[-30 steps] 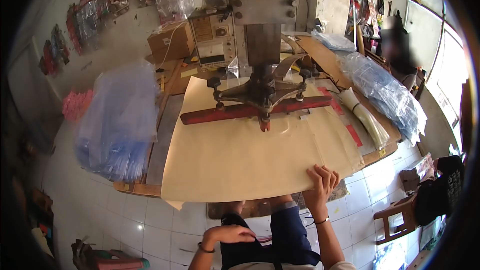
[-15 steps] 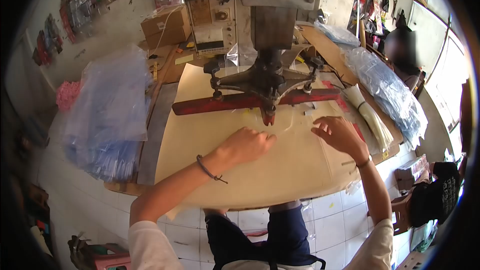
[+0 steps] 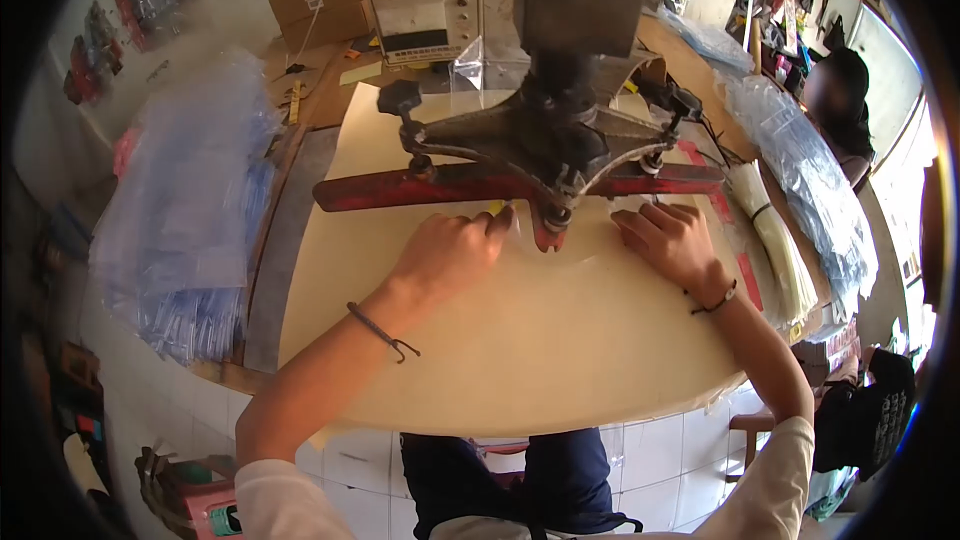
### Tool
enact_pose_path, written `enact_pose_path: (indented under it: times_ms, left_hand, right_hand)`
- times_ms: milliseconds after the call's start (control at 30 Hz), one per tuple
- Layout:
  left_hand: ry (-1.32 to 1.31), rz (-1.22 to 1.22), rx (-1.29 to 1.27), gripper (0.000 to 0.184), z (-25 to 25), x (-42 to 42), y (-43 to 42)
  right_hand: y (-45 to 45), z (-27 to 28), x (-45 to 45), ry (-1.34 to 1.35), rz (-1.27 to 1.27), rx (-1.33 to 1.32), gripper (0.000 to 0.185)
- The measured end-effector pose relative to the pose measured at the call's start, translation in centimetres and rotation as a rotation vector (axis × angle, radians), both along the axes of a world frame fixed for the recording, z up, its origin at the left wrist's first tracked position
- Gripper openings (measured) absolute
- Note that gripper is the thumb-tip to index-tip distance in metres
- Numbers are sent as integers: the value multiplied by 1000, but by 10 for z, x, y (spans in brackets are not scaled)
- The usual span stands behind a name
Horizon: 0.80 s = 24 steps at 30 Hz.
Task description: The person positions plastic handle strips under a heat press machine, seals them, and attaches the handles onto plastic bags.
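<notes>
A large tan sheet [image 3: 520, 340] covers the table under a press head [image 3: 565, 130] with a long dark red bar [image 3: 450, 185]. My left hand [image 3: 450, 252] is closed at the bar's front edge, left of its forked middle piece, beside a small yellow spot. Right of that piece, my right hand [image 3: 672, 245] is closed too, fingers curled close to the bar. A thin clear film seems to lie between the hands; whether the fingers pinch it is too small to tell.
Clear plastic bags [image 3: 185, 210] are piled at the left. A tied bundle [image 3: 775, 240] and bluish plastic [image 3: 810, 180] lie at the right. Behind stand a control box [image 3: 425, 0] and a cardboard box [image 3: 320, 10]. Another person [image 3: 840, 105] is at the far right.
My left hand has come up from my lap to the bar. My right hand has left the sheet's front edge and moved forward to the bar. The view has come closer.
</notes>
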State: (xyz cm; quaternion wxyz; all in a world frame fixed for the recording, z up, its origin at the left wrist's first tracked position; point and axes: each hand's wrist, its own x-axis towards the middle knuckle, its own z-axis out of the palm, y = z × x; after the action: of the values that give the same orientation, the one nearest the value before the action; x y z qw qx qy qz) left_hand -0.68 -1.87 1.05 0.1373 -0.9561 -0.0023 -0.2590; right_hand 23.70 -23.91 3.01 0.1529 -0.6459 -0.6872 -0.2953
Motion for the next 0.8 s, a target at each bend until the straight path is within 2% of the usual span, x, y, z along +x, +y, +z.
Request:
enact_pose_path:
  times_ms: [33, 167, 500, 800]
  left_hand:
    - [22, 19, 9, 42, 0, 0, -1]
    - [23, 77, 38, 43, -2, -1, 2]
    - [-50, 72, 70, 42, -1, 7, 4]
    - [-38, 47, 98, 38, -10, 12, 10]
  right_hand:
    - [1, 0, 1, -60, 21, -14, 16]
    - [3, -6, 3, -15, -38, -6, 21]
    - [10, -7, 2, -65, -53, 50, 15]
    - [9, -9, 2, 43, -57, -69, 17]
